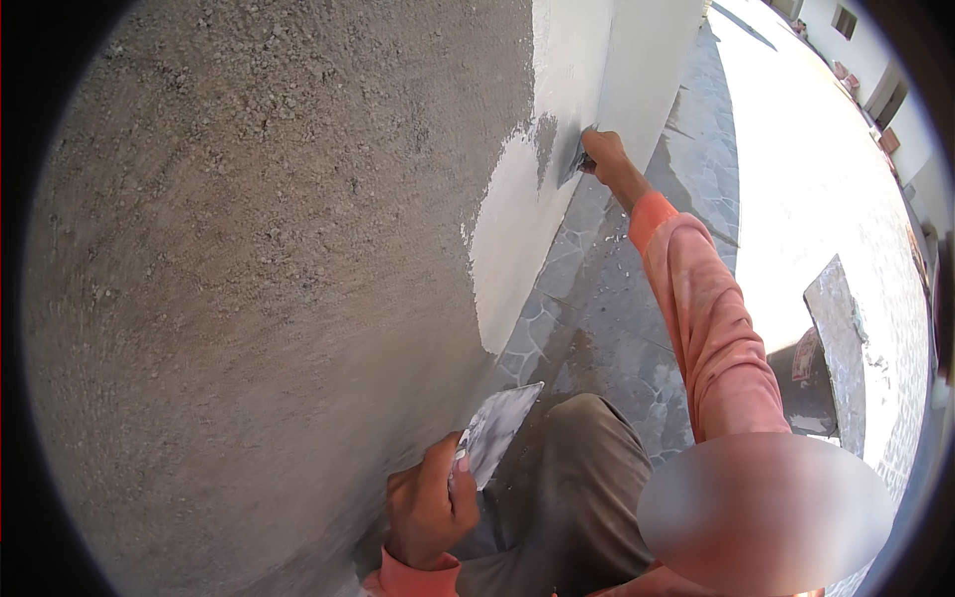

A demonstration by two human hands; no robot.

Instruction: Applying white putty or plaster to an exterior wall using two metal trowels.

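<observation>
My right hand (607,154) reaches up along the wall, gripping a metal blade (570,156) held against white plaster (507,239). This coating covers a strip beside the rough grey wall (249,249), with a ragged edge. Low at the lower middle, my left hand (430,497) is closed on a putty knife (494,428) smeared with whitish material, held out from the wall. Pink sleeves cover both forearms. The right hand's fingertips are partly hidden behind the hand and blade.
My bent knee (592,458) is below on mottled paving (542,333) along the wall's foot. At right, a smeared flat board (836,338) stands tilted by a dark bucket (794,383) on sunlit ground. A white building (885,70) with openings and piled objects lines the far edge.
</observation>
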